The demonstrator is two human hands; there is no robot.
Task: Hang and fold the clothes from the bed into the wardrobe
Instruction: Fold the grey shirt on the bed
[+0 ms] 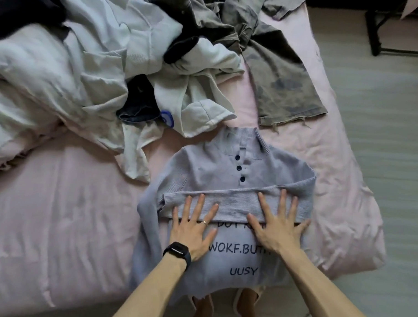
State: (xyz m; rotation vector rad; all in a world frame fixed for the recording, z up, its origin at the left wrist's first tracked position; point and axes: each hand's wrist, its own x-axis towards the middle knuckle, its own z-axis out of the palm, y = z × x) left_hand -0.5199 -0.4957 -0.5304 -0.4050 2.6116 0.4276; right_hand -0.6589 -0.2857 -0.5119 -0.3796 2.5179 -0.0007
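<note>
Folding step: lilac ribbed knit sweater with dark buttons [226,163] lies face up on the pink-sheeted bed [59,212], near its front edge, one sleeve folded across the chest. Both hands flat, fingers spread, gripping nothing: left hand [192,229] and right hand [277,229] press the folded sleeve [234,204] side by side. Best smooth outward, keep the band level, then fold in the loose sleeve [149,218] beside the left hand. Unsorted pile of white and dark clothes [100,59] lies beyond, well apart from the hands.

Blocking the far side of the bed [71,212] with a heap of clothes [100,59] and grey trousers [282,78]; leaving it bare left of the sweater [214,172].
</note>
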